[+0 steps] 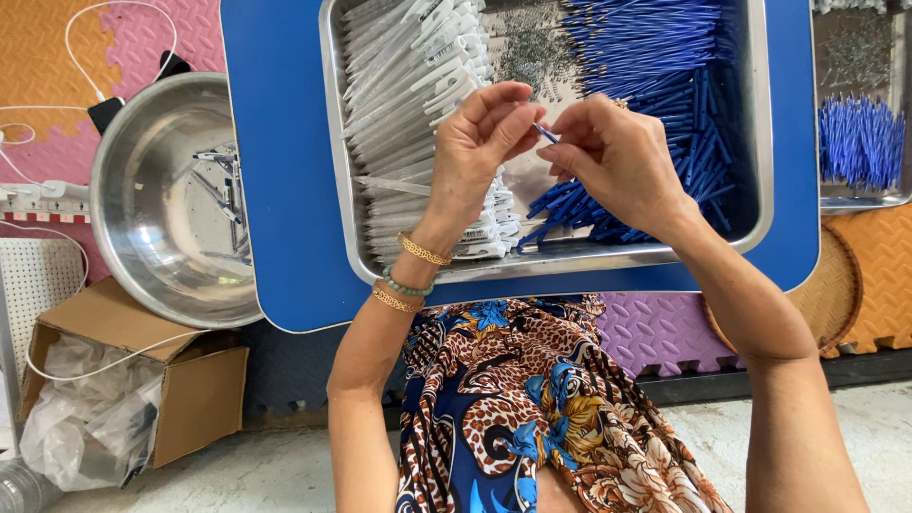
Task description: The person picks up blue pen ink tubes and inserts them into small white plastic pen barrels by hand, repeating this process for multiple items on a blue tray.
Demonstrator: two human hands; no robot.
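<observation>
In the head view, I see my left hand (480,142) and right hand (613,157) pinching one thin blue pen tube (545,133) between fingertips, above the steel tray (347,190) on the blue worktop (275,171). White pen barrels (399,95) lie at ten o'clock, blue tubes (655,57) at two. A steel bowl (142,171) sits at nine.

An open brown cardboard box (195,385) with crumpled clear plastic stands lower left.

The steel tray (342,171) runs off the top edge. Above it, the left hand (480,142) hides most of a thin blue piece (545,133); the grey bits (532,47) inside are too small to tell.
</observation>
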